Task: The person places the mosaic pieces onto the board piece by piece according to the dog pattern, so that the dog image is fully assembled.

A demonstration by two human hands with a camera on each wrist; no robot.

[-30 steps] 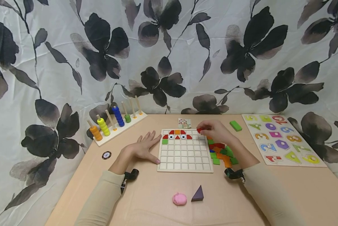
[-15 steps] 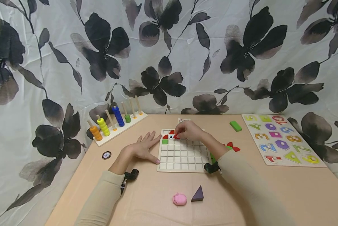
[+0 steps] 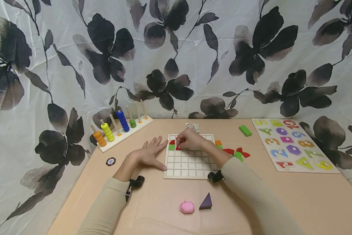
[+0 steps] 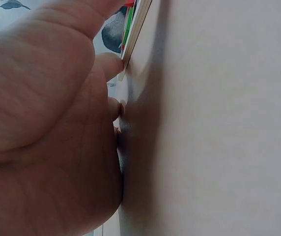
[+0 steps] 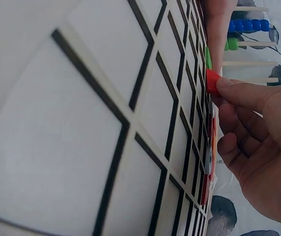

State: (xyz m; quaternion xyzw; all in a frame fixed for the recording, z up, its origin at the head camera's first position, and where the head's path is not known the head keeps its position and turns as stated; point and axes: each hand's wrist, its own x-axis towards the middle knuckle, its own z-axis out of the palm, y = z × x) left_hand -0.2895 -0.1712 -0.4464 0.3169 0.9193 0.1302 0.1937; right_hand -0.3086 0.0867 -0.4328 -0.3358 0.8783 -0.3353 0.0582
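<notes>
A white grid board point(image 3: 190, 166) lies on the table, with red pieces and a green square tile point(image 3: 171, 147) in its upper left cells. Thumb and fingers of my right hand point(image 3: 192, 140) pinch a small red tile point(image 5: 212, 81) at the board, just right of the green square. That hand covers much of the upper rows in the head view. My left hand point(image 3: 147, 155) lies flat with fingers spread, its thumb and index fingertip at the board's left edge. In the left wrist view its palm point(image 4: 47, 108) sits low along the tabletop.
Loose red and green pieces point(image 3: 238, 153) lie right of the board, partly behind my right arm. A peg stacker point(image 3: 125, 132) stands back left, a number puzzle point(image 3: 293, 143) right. A picture card point(image 3: 195, 126), green block point(image 3: 245, 131), pink toy point(image 3: 187, 207) and purple triangle point(image 3: 206, 201) surround the board.
My right hand has travelled left from the board's upper right edge with a red tile, then slightly down to the cell beside the green square. My left hand stays in place.
</notes>
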